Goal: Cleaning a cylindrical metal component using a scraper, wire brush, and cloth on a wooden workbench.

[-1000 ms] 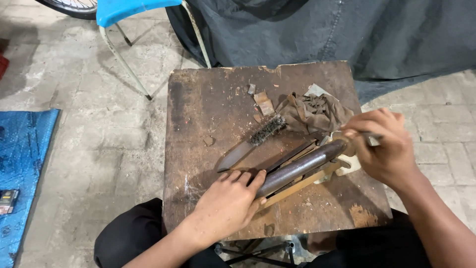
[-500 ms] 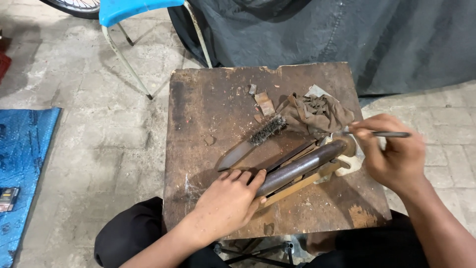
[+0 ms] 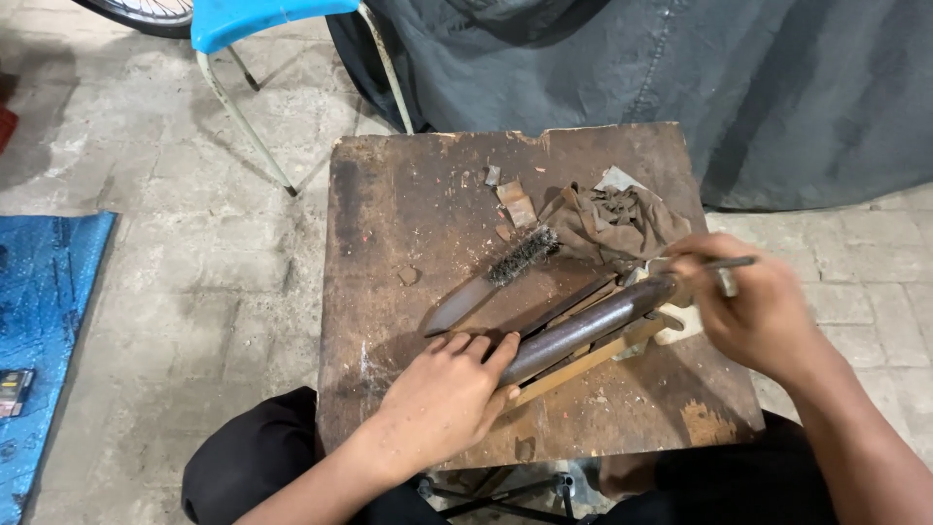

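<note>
The right hand (image 3: 763,316) is motion-blurred, so how it holds the thin rod (image 3: 727,262) cannot be told, and it hides the far end of the pipe (image 3: 583,329). The left hand (image 3: 447,399) covers the pipe's near end. The chair (image 3: 255,21) and the wheel (image 3: 146,12) are cut off by the top edge.

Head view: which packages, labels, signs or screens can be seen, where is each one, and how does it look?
Small flat package or device: far left edge, lying on the blue mat; rectangular, dark with yellow and pale patches; too small to tell which kind.
No signs or screens can be made out elsewhere.
</note>
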